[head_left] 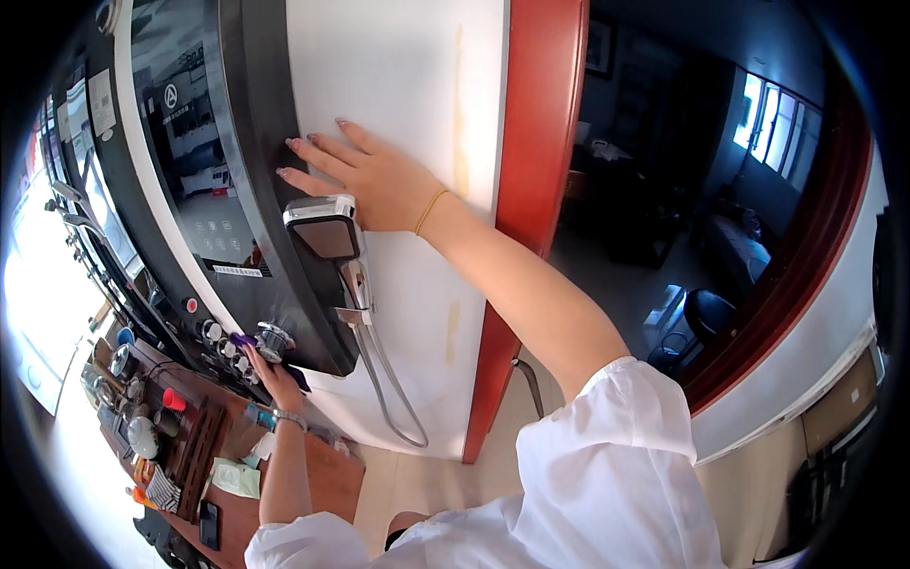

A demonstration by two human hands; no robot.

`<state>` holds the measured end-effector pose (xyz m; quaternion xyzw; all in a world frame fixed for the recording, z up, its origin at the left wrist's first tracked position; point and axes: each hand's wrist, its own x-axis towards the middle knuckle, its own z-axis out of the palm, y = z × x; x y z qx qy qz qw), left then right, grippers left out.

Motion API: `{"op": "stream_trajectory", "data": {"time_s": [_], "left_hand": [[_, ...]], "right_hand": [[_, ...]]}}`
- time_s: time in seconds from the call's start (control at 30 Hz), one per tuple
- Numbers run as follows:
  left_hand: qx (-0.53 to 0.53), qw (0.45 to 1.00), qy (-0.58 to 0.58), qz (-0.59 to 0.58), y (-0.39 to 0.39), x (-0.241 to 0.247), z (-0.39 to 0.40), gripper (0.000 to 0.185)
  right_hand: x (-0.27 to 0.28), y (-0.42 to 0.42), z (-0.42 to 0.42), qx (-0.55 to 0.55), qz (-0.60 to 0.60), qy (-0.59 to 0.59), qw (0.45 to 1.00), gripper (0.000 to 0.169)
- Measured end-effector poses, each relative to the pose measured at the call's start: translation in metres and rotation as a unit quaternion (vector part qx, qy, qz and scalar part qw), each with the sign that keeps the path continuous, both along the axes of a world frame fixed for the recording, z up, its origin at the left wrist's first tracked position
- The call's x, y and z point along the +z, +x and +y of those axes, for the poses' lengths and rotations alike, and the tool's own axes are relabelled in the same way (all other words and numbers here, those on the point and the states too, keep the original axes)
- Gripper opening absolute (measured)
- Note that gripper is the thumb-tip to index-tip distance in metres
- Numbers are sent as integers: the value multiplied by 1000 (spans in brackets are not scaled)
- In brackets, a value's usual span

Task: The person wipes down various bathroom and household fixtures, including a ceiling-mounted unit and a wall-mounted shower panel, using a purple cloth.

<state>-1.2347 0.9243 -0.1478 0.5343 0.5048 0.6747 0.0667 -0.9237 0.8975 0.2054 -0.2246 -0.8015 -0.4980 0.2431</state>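
My right hand (370,174) rests with spread fingers near the white wall and the edge of a dark shower panel (263,163), just above a chrome handheld shower head (323,231). The shower head sits in its holder, and its metal hose (387,398) hangs in a loop. Lower left, my left hand (274,377) is at the panel's chrome control knob (272,341), with a purple cloth (243,341) under its fingers, partly hidden by the hand. More chrome knobs (227,348) stand on a panel to the left.
A wooden table (330,469) at lower left bears a red cup (173,400), a ceramic teapot (143,437), a phone (209,525) and a pale green packet (236,477). Right of the wall is a red door frame (537,121) opening on a dark room with a black stool (709,313).
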Motion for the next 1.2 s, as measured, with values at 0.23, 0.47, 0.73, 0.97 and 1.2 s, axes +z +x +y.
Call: {"op": "stream_trajectory", "data": {"time_s": [0.23,0.47,0.73,0.97,1.2], "left_hand": [[-233,930,-58,-278,-29,112,-1,53],[-237,955,62,-169,-6,248,-18,51],[98,969,174,143,-11,285,52,59],[-214,951,-24,-221,-75,240,75,60],[-247,876,-135,-392,-64,119,60,61]], "right_hand": [[0,1,1,9,4,18,1000,77],[-3,3,6,6,0,33,999,75],[1,2,4,-24,-25,50,998,77],[-1,-3,3,-8,-13,54,998,76],[-2,0,8,7,-8,63,998,71]]}}
